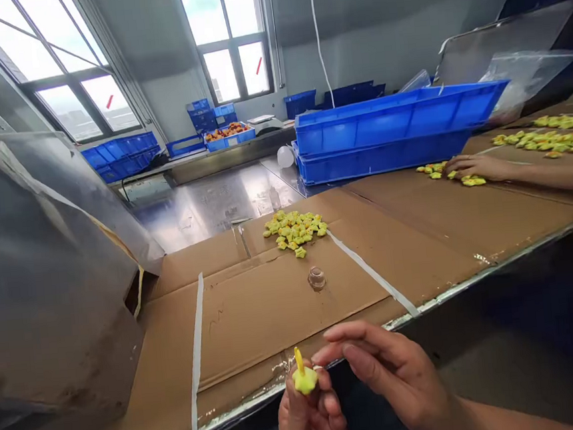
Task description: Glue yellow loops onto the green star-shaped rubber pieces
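Observation:
My left hand (311, 417) pinches a small yellow-green star-shaped piece (305, 380) between thumb and fingers, with a yellow stem standing up from it. Just to the right, my right hand (390, 373) reaches in with its fingers stretched and thumb apart, holding nothing that I can see. Its fingertips are close beside the piece; whether they touch my left fingers I cannot tell. Beyond both hands, a small clear cup (317, 278) rests on the cardboard (255, 318). Behind the cup lies a pile of similar yellow-green pieces (295, 229).
Stacked blue crates (389, 126) stand behind the cardboard. At the right, another person's hand (477, 166) touches more yellow pieces. A metal housing (56, 275) borders the left side. White tape strips (198, 350) mark the cardboard, and the table edge (454, 292) runs in front.

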The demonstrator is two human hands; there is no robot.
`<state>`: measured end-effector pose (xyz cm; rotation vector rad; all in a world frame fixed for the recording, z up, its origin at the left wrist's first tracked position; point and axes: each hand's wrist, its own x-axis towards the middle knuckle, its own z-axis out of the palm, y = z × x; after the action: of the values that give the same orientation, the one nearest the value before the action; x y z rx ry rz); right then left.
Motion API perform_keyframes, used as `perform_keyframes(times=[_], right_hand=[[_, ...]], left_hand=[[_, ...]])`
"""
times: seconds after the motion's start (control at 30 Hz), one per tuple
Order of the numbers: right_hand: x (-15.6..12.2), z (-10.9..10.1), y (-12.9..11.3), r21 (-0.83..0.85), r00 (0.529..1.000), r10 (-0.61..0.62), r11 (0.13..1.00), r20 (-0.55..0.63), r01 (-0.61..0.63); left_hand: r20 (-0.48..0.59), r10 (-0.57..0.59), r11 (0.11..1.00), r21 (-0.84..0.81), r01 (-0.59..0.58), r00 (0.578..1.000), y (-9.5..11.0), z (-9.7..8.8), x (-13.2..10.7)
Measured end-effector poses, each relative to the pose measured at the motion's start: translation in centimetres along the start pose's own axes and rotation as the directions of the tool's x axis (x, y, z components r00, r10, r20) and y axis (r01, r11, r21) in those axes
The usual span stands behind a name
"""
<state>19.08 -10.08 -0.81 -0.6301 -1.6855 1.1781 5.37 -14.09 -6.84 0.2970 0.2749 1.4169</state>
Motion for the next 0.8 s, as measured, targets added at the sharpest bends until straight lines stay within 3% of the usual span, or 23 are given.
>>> perform_keyframes(times=[0.1,0.27,0.53,0.67,0.8], right_hand=[[-0.1,0.1,0.5,0.090,0.997,0.055,0.994,0.048,-0.059],[-0.4,0.2,1.1,0.082,0.997,0.040,0.996,0.058,-0.045],[-0.5,-0.4,1.0,-0.196,0.980,-0.172,0.962,0.097,0.188],[-0.8,-0.8,1.2,-0.253,0.959,-0.253,0.927,0.126,0.278],[-1.5,-0.9,2.2,-0.269,0.944,-0.287,0.908,0.163,0.322]], left_hand=[[0.073,-0.053,0.996,-0.074,0.059,0.996,-0.6,-0.9,-0.3],[0.005,-0.079,0.989,-0.126,0.079,0.997,-1.4,-0.9,-0.8],[-0.120,-0.125,0.985,-0.137,0.108,0.985,-1.4,0.2,-1.0],[-0.180,-0.077,0.996,-0.051,0.069,0.981,-1.4,1.1,-1.0],[-0.239,0.062,0.996,0.070,-0.047,0.969,-1.3,1.6,-1.0]])
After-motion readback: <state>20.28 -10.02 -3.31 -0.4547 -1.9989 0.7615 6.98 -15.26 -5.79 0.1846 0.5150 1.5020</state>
